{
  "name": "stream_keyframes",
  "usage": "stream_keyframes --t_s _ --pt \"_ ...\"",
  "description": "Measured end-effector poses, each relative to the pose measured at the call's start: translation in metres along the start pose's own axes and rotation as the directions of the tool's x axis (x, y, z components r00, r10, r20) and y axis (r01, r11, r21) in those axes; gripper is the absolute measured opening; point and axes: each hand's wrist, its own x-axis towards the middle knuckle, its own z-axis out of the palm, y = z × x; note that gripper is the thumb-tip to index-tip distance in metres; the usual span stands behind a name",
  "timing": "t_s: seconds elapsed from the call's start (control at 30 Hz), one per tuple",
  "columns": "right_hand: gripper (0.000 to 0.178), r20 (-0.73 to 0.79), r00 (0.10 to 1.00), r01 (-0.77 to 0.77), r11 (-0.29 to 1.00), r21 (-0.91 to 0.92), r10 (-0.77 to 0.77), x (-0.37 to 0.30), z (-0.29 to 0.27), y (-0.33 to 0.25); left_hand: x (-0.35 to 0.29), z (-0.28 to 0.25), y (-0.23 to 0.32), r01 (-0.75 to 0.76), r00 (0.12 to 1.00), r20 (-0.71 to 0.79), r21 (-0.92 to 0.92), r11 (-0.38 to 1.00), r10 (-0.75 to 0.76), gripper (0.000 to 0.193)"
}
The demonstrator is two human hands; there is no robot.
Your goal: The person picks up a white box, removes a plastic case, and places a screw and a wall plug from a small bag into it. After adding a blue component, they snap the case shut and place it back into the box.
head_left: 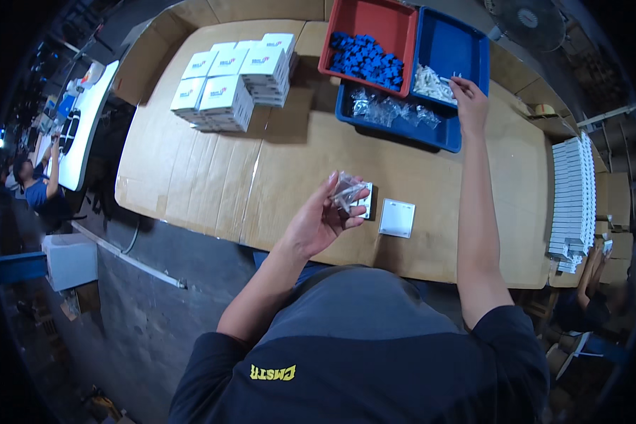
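My left hand [311, 225] is above the table's near edge, fingers curled around a small clear plastic bag [346, 189]. Whatever the bag contains is too small to tell. Partly behind those fingers lies a white plate [367, 200], and just right of it a white square plate [396, 218] rests flat. At the far right, my right hand [472, 104] reaches into a blue tray [451, 42] with its fingertips pinched on a slim white piece [445, 80]. Small white parts [428, 86] lie in that tray beside the fingers.
A red tray [374, 18] of blue parts [367, 62] overlaps a lower blue tray [403, 134] with clear bags [389, 109]. White boxes [222, 93] are stacked at the far left, white plates [571, 198] at the right edge. Other people work at both sides.
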Motion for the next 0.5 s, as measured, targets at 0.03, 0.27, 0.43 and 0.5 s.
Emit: stream_keyframes --t_s 0.03,0.27,0.43,0.5 --pt "0.017 0.046 0.995 -0.085 0.996 0.039 0.083 -0.025 -0.002 -0.025 0.002 0.002 0.003 -0.007 0.999 0.033 0.016 1.000 0.006 0.056" --pt "0.014 0.384 0.899 -0.332 0.900 0.282 0.211 -0.169 0.005 -0.126 0.020 0.023 0.001 -0.003 1.000 0.019 0.121 0.993 0.000 0.053" --pt "0.015 0.470 0.871 -0.274 0.936 0.220 0.144 -0.181 0.012 -0.153 0.027 0.028 -0.004 -0.025 0.998 0.067 0.190 0.981 0.013 0.051" --pt "0.012 0.572 0.818 -0.128 0.989 0.080 0.059 -0.181 0.015 -0.157 0.026 0.031 -0.004 -0.045 0.998 0.043 0.224 0.974 0.037 0.050"
